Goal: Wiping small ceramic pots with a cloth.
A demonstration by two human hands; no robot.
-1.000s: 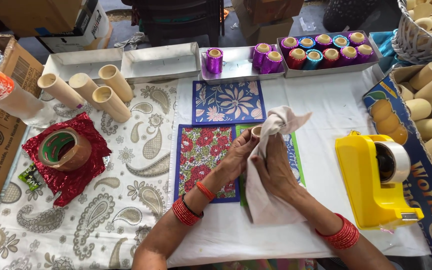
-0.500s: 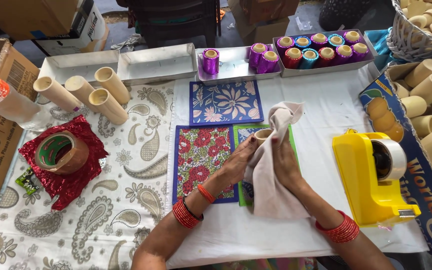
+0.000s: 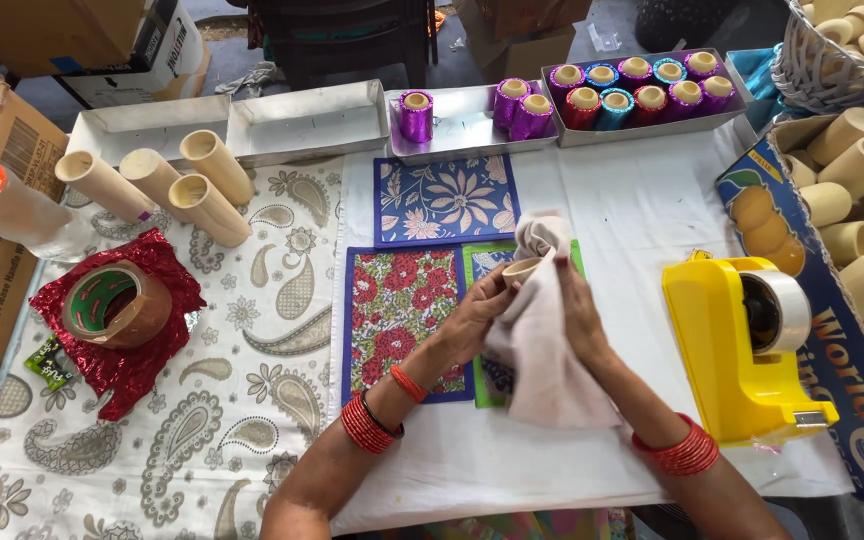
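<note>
Above a white-clothed table (image 3: pixel 642 220), the left hand (image 3: pixel 477 318) grips a small cardboard tube (image 3: pixel 520 270), fingers curled around it; the right hand (image 3: pixel 580 315) presses a pale cloth (image 3: pixel 542 350) against it, fingers together.

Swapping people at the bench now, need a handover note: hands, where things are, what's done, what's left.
Left hand: holds a small tan cup.
Right hand: presses a pale cloth over the cup.
Both are above the patterned sheets on the table.
Done: foil-wrapped cups fill the far trays.
Left: bare cups in the box at right.
Yellow tape dispenser stands at right, tape roll on red foil at left.
</note>
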